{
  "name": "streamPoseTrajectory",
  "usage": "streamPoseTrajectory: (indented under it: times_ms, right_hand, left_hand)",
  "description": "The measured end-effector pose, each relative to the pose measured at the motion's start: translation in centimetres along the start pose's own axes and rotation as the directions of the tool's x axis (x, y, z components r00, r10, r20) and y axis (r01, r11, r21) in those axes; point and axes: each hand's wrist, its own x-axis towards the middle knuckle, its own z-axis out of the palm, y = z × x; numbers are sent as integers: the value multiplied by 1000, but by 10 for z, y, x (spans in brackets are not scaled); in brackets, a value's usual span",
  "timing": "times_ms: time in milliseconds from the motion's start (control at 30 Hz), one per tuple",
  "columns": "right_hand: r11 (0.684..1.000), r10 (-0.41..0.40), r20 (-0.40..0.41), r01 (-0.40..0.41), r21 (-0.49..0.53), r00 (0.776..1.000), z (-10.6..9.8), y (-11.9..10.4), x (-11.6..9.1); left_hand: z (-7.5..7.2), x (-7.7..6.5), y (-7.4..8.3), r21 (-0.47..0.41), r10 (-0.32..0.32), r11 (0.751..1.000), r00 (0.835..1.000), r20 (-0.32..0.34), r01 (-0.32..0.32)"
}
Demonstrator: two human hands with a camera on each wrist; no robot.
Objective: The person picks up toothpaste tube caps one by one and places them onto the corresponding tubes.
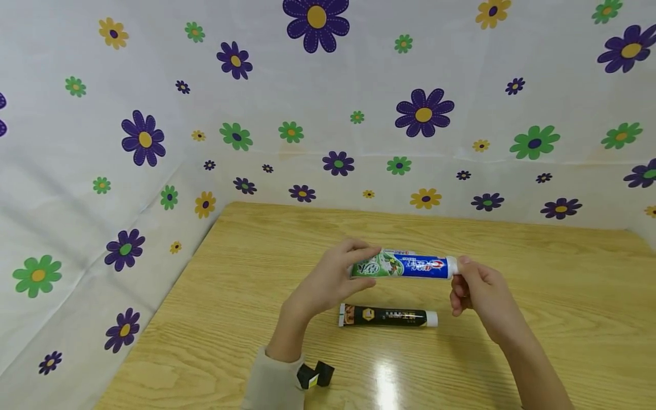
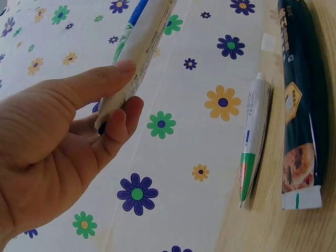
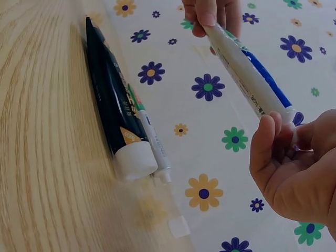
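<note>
A blue, green and white toothpaste tube [image 1: 422, 266] is held level above the table between both hands. My left hand [image 1: 335, 276] pinches its flat crimped end between thumb and fingers; the left wrist view shows the tube's pale printed back. With thumb and fingertips my right hand [image 1: 484, 296] grips the white cap [image 1: 452, 266], mostly covered in the right wrist view. Nearer the body, a black toothpaste tube [image 1: 389, 316] with a white cap lies on the table. A slim white-and-green tube [image 2: 253, 139] lies beyond the black one, almost hidden behind the held tube in the head view.
The wooden table [image 1: 246, 250] meets a white flowered cloth [image 1: 307, 74] at its back and left edges. A small black device [image 1: 315, 374] is at the left sleeve's cuff. Light glares off the table near the front.
</note>
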Motion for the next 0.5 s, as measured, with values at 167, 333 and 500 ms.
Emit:
streamPoseTrajectory:
  times_ms: [167,333,500]
  right_hand:
    - [999,49,25,-49,-5,998,-1,4,3]
    - [996,90,35,-89,-9,995,-2,5,6]
    - [994,97,53,-94,-50,994,-2,8,9]
  left_hand:
    - [0,0,-3,136,38,990,998,59,-45]
    - [1,2,-5,122,19,992,998,57,-26]
    - [4,3,-10,51,-41,998,999,29,39]
